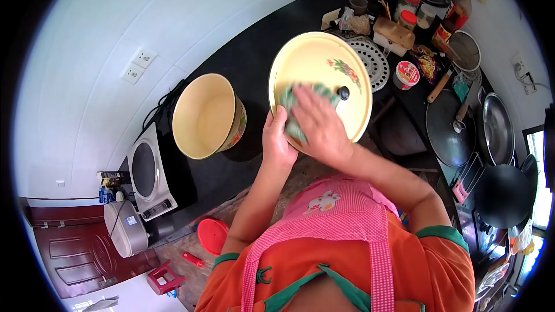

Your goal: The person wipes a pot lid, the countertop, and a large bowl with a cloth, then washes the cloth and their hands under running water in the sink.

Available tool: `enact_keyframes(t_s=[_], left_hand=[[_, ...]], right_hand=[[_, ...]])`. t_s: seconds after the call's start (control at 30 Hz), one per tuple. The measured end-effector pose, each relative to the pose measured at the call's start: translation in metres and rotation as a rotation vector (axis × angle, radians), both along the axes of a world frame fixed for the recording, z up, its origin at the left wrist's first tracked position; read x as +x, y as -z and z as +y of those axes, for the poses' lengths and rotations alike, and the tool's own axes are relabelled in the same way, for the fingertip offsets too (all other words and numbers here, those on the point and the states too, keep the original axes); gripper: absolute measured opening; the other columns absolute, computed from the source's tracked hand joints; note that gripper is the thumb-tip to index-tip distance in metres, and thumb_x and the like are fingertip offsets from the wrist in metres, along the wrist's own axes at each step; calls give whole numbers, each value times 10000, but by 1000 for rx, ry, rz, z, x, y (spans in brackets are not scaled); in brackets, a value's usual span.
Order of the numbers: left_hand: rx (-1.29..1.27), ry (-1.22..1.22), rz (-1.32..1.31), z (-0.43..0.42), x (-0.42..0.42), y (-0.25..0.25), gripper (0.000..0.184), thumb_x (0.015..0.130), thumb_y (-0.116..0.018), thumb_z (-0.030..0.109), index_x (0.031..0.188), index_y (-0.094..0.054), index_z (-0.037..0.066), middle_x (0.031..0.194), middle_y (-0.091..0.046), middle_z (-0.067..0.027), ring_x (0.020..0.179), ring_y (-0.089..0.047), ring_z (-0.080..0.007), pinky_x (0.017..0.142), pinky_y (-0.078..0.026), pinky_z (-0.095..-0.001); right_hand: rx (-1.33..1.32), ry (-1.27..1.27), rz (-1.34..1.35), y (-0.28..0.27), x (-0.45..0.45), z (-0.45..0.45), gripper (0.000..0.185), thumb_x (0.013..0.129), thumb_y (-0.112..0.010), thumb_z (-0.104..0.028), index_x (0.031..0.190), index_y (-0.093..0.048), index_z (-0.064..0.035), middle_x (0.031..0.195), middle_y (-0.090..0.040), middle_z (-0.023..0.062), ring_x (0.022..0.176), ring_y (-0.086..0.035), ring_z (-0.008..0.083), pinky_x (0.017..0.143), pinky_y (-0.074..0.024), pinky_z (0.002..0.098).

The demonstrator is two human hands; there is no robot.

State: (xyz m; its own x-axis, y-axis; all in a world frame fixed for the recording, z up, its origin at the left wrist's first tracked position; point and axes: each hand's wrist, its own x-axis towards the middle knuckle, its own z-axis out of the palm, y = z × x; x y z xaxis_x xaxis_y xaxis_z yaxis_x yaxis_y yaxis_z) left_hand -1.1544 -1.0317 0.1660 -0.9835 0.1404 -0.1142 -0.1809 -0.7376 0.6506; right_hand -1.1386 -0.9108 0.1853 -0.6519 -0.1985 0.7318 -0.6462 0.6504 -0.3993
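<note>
A cream pot lid [312, 52] with a flower print and a black knob [343, 93] is held up, tilted toward me. My left hand [278, 138] grips its lower left rim, thumb on the top face. Pressed on the lid under my right hand [318, 118] is a green checked cloth [293, 130]; that hand is slightly blurred. To the left on the black counter stands a cream enamel pot [202, 115], without a cover, flowers on its outer side.
An induction cooker [147, 167] sits left of the pot. Jars [408, 1], a perforated steamer plate [370, 60] and a red-and-white tub [406, 75] stand at the back right. A lidded wok [451, 127] is at the right. On the floor lie a red basin [213, 236] and a stool [166, 278].
</note>
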Motion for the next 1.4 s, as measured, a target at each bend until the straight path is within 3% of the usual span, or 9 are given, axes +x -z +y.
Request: enact_keyframes(t_s=[0.13,0.33,0.6,0.73,0.83,0.97,1.1,1.27,1.4], left_hand=[[-51,30,9,3,7,-3,406,939,-476,247,1274,-398,32,1253,-484,-102,1138,-488,-224,951,-409,-377],[66,17,50,-17,-8,-11,567,947,-351,455,1363,-305,73,1375,-371,-100,1261,-363,-237,1046,-305,-390],[22,-213,25,-24,-6,-5,529,947,-395,402,1310,-363,18,1288,-464,-120,1152,-471,-256,971,-381,-395],[25,-173,112,-21,-8,-12,568,933,-427,409,1336,-326,21,1336,-415,-116,1192,-438,-258,993,-362,-399],[37,-126,143,-22,-6,-15,561,941,-405,413,1349,-321,37,1353,-405,-118,1215,-417,-260,1010,-348,-400],[-39,-127,161,-9,-5,-14,577,938,-402,428,1352,-310,37,1359,-392,-117,1225,-406,-261,1015,-341,-403],[5,-44,61,-2,2,-20,595,936,-385,458,1345,-310,33,1329,-417,-121,1194,-431,-267,997,-357,-398],[-18,-134,95,-10,-3,-15,607,932,-385,470,1344,-315,29,1324,-430,-117,1183,-445,-264,985,-370,-393],[20,-108,172,-18,-5,-14,583,935,-407,430,1350,-309,33,1343,-414,-108,1203,-428,-258,996,-365,-394]], right_hand=[[109,276,-142,-34,-62,-3,466,654,-686,-198,1061,-559,-11,1220,-496,179,1149,-465,342,972,-335,495],[154,-6,17,-20,-32,-33,382,697,-643,-183,1034,-599,-10,1219,-512,145,1174,-452,297,980,-331,472],[251,-284,13,31,14,9,410,615,-634,-76,1022,-625,-31,1300,-474,104,1244,-418,270,1062,-249,461],[271,-157,-92,26,10,42,491,600,-629,-9,1089,-586,-18,1261,-496,169,1246,-415,304,1042,-302,447],[-206,179,-194,38,-17,53,401,751,-560,-4,1143,-506,65,1208,-465,296,1136,-456,428,974,-368,442],[-134,304,-233,23,-16,39,463,764,-534,-48,1201,-447,78,1227,-396,337,1124,-415,481,967,-359,455],[65,93,-202,19,28,-3,614,663,-678,-237,1215,-496,-36,1393,-231,281,1301,-195,481,971,-195,668],[241,-54,145,44,26,19,408,643,-680,-162,1042,-606,-114,1239,-480,89,1182,-437,260,1007,-299,484],[249,-90,162,55,15,74,305,616,-681,-146,903,-592,-92,1014,-519,78,959,-510,255,879,-404,431]])
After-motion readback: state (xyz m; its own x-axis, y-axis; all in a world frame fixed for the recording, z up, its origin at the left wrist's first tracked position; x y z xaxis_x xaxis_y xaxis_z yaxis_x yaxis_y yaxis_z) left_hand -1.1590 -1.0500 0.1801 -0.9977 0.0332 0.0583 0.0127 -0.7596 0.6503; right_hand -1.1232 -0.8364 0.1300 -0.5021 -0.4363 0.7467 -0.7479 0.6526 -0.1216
